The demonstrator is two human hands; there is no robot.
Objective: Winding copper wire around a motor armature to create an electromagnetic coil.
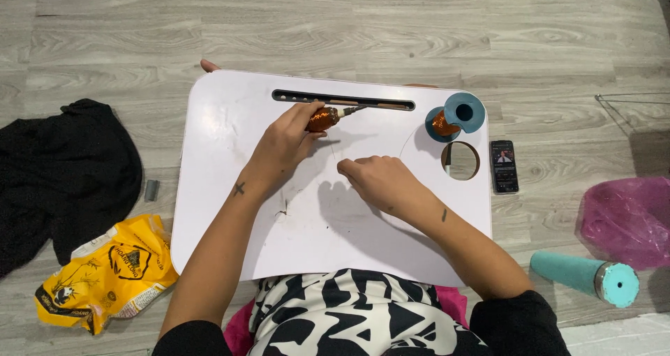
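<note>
Wire (333, 146) looks hair-thin between my hands: left hand (289, 141) clamped on the copper-wound bobbin (323, 119), right hand (377, 179) pinching it just beside; a jerk could snap it.

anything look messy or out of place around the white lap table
Yes: a crumpled yellow bag and black cloth lie loose on the floor left of the lap table, and a teal bottle lies tipped on its side at right.

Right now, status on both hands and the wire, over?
Left hand shut on copper-wound bobbin. Right hand pinching thin wire on white lap desk. Blue wire spool stands apart, nothing in the way.
</note>
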